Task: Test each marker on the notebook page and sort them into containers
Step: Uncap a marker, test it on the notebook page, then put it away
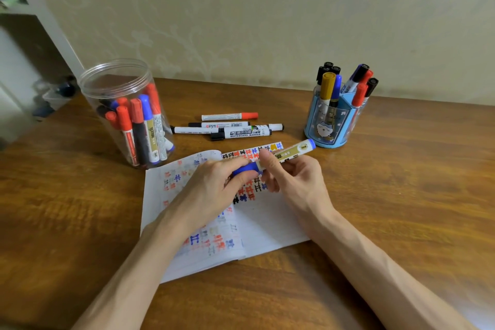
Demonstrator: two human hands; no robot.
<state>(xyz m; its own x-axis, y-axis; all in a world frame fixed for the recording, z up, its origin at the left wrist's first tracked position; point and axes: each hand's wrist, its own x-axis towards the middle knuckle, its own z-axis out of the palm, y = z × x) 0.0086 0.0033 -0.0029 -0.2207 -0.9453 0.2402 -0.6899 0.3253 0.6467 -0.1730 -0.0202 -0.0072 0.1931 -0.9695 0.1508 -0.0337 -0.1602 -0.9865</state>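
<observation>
- Both forearms are coming in from 6 o'clock, bare, and meeting over the notebook (267,225).
- We are seeing the left hand (211,185) curling its fingers and thumb round the blue cap (247,168) of the blue marker (293,151).
- We are seeing the right hand (292,179) gripping the marker's white-and-gold barrel, thumb pointing up against it and the other fingers wrapping underneath.
- The marker is hanging just above the upper part of the page, its tail aiming at 2 o'clock. The cap is meeting the barrel, and we cannot tell whether it is fully seated.
- The notebook is lying open on the wooden table (401,182), with rows of red, blue, black and yellow test marks showing on both pages and the hands partly covering them.
- We are noting the clear jar (101,80) at 10 o'clock from the notebook, lidless, holding red-, blue- and black-capped markers leaning inside.
- We are noting the blue pen holder (329,126) at 2 o'clock, just beside the marker's tail, with markers standing cap-up in it.
- Four loose markers (245,132) are lying on the table at 12 o'clock, between the jar and the holder.
</observation>
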